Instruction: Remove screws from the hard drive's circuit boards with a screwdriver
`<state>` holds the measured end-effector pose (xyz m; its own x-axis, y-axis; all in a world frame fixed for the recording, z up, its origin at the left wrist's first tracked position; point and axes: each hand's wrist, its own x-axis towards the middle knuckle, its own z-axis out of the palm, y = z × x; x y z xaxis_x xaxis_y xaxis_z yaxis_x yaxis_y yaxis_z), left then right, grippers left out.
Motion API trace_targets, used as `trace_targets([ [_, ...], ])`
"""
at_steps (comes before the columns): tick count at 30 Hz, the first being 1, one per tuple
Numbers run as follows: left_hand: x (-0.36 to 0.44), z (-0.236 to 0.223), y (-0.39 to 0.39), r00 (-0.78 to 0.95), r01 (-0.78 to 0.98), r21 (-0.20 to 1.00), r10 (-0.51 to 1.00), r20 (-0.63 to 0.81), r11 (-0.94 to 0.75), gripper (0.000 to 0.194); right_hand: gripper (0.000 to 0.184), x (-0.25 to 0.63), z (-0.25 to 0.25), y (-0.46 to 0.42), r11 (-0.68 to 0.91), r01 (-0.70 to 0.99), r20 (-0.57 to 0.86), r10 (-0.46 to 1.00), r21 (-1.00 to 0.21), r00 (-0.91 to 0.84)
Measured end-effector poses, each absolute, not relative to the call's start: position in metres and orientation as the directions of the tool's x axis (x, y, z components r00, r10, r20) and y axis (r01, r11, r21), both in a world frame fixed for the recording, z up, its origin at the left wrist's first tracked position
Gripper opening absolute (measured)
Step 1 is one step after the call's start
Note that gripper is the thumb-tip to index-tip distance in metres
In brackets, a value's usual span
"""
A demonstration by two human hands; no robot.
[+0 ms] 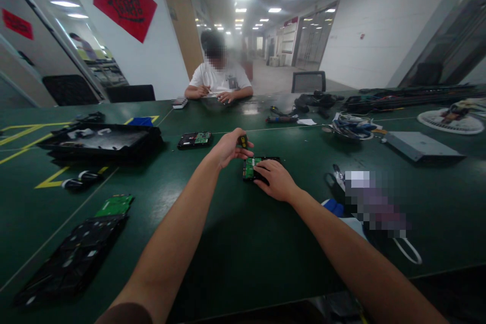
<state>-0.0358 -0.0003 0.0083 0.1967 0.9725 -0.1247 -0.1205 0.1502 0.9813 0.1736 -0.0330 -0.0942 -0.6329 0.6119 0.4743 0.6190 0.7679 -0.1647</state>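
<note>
Straight ahead, resting the right hand (276, 180), spread and nearer, on a green-boarded drive (250, 169) lying lengthwise left to right; curling the left hand (229, 149) around a black-and-yellow handle (243, 141) near the drive's far left corner.

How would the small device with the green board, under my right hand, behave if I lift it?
The device would probably stay stiff, because its dark body looks like a solid block. It seems unlikely to roll, since it lies flat on the table. Its exposed green board may be fragile.
</note>
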Motion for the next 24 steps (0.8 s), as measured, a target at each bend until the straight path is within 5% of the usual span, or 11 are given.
trace_targets([
  [6,-0.0375,0.0050,0.0027,0.132,-0.064,0.996,0.990,-0.053,0.062,0.028,0.041,0.1740,-0.0945,-0.0326,0.766,0.625,0.469,0.613,-0.153,-0.636],
  [24,-0.0361,0.0071,0.0003,0.224,-0.082,0.987,0.967,-0.119,0.140,0.028,0.040,0.1743,-0.0940,-0.0332,0.769,0.622,0.474,0.606,-0.147,-0.638],
])
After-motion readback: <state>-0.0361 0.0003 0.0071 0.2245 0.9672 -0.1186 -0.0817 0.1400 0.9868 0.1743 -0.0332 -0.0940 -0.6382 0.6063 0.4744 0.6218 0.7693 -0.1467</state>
